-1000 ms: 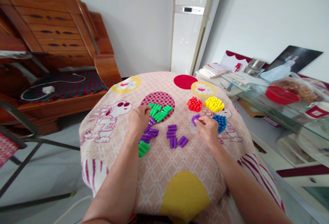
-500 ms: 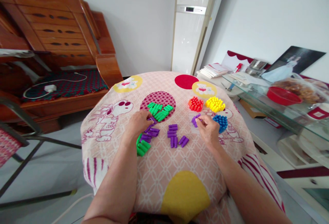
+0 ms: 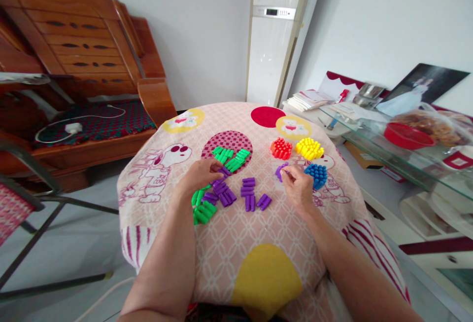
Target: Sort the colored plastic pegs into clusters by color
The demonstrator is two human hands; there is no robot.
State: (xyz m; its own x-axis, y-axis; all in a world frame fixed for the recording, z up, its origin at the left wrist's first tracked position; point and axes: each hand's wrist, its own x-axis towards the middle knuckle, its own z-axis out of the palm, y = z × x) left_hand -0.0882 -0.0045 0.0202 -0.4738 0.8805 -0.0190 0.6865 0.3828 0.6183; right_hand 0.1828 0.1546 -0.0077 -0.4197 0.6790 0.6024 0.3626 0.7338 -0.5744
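Observation:
My left hand (image 3: pixel 199 174) is closed, its fingertips pinching at a purple plastic peg (image 3: pixel 223 170) on the cloth. More purple pegs (image 3: pixel 225 195) lie loose just below these fingers, touching each other. Green pegs lie flat in two groups, one beyond the hand (image 3: pixel 236 160) and one by the left wrist (image 3: pixel 203 211). My right hand (image 3: pixel 298 189) is closed in a pinch at a small cluster of purple pegs (image 3: pixel 279 171); the fingers partly hide what they hold. Upright bunches of red pegs (image 3: pixel 281 148), yellow pegs (image 3: pixel 309 149) and blue pegs (image 3: pixel 317 177) stand around it.
Several purple pegs (image 3: pixel 249 194) lie between the hands on the patterned tablecloth (image 3: pixel 258 243). A wooden bench (image 3: pixel 84 60) stands at left behind the table. On the right, a glass shelf (image 3: pixel 373 139) carries a red bowl (image 3: pixel 408 135) and papers.
My left hand has shifted slightly up and left, and the loose purple pegs under it have spread down and right. The right hand stays at the purple cluster.

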